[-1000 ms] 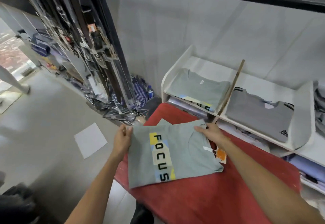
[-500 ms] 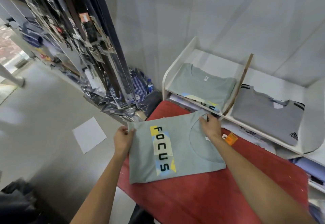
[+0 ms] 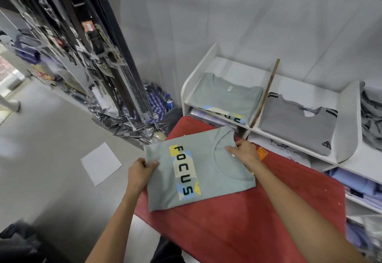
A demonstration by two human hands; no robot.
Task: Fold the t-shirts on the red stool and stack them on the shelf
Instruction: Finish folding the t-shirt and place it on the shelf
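Since earlier, the right hand is sliding onto the collar. Both grips are holding the folded shirt on the stool; left hand is pinching its edge. Next: lifting it level onto the shelf stack.

Left hand pinches with curled fingers; right hand lies flat.

A clothing shop: folded shirts on shelf, packaged garments.
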